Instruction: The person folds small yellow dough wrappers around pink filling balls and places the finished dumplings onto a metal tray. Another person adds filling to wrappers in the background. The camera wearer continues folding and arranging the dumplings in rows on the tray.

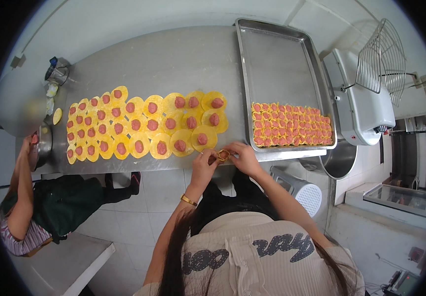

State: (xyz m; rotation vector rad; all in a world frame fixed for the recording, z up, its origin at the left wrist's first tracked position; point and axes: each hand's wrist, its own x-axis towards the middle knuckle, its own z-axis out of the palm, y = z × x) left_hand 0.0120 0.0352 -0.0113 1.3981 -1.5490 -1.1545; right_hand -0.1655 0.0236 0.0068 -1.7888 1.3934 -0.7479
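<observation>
At the table's front edge, my left hand (204, 166) and my right hand (243, 159) pinch one small open-topped dumpling (223, 155) between them. Its yellow wrapper is gathered round pink meat filling. Left of my hands, rows of flat yellow wrappers (141, 145) lie overlapping on the steel table, each with a lump of pink filling in its middle. The nearest wrapper (203, 139) is just beyond my left fingers. To the right, a large metal tray (284, 59) holds tightly packed finished dumplings (292, 126) in its near part; bare metal shows in its far part.
The steel table (188, 54) reaches back to the wall. Past the tray stands a white machine (366, 98) with a wire guard (383, 61) and a steel bowl (340, 159). A grey plastic stool (304, 195) is below. At far left, another person (50, 202) reaches into a metal bowl (44, 145).
</observation>
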